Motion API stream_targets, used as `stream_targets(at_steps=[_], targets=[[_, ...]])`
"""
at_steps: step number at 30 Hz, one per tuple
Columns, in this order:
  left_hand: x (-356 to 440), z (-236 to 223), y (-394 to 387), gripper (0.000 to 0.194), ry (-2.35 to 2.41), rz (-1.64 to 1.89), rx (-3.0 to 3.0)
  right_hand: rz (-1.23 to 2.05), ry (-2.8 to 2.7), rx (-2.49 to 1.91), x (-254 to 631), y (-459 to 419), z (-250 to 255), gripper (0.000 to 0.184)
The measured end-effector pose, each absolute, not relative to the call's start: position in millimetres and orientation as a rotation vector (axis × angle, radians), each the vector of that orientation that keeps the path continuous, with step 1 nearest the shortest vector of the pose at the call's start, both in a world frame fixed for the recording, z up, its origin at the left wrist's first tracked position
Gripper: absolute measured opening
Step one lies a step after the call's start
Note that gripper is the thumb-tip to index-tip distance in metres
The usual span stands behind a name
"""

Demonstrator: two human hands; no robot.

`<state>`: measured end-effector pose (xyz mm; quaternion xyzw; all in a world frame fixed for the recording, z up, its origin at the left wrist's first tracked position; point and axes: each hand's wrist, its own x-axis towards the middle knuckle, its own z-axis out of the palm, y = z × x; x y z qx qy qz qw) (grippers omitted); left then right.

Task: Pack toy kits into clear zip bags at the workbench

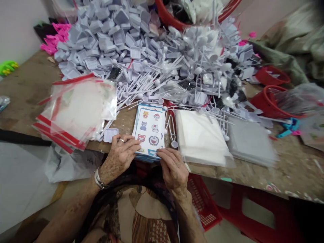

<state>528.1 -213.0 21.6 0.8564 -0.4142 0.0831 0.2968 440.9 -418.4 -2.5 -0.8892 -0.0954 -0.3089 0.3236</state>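
Observation:
A stack of sticker sheets point(150, 130) with cartoon figures lies at the table's near edge. My left hand point(118, 158), with a ring and a wrist bracelet, rests on the stack's lower left corner, fingers curled and pinching its edge. On the stack's lower right corner sits my right hand point(172, 168), fingers bent down on the sheets' edge. A small grey plastic tray point(110, 134) lies just left of my left hand. A white plastic spoon point(174, 143) lies right of the stack.
A big heap of grey trays and white spoons point(157, 54) fills the table's back. Zip bags with red strips point(76, 111) lie at the left, white and grey sheet stacks point(202, 138) at the right. Red baskets point(268, 99) stand at the far right, another point(202, 202) under the table.

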Motion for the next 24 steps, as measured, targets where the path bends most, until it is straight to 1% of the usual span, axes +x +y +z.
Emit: stream_targets(at_steps=[3,6,8,11,13,20,24], targets=[[531,22,-220,0.01,-0.971,0.177,2.266,-0.788,-0.094,-2.284,446,-413,-1,0.024],[533,22,-225,0.01,-0.877,0.156,2.296,-0.733,0.132,-2.229,450,-406,2,0.014],[534,22,-227,0.011,-0.834,0.163,2.327,-0.715,0.255,-2.181,452,-402,1,0.015],[534,24,-231,0.014,-0.78,0.138,2.392,-0.718,0.351,-2.094,453,-396,-3,0.027],[534,25,-233,0.016,-0.744,0.112,2.458,-0.718,0.377,-2.056,453,-393,-8,0.03],[532,27,-244,0.019,-0.674,0.066,2.688,-0.631,0.455,-2.067,456,-390,-13,0.026],[528,24,-251,0.017,-0.622,0.114,2.817,-0.63,0.359,-2.151,458,-395,-5,0.012]])
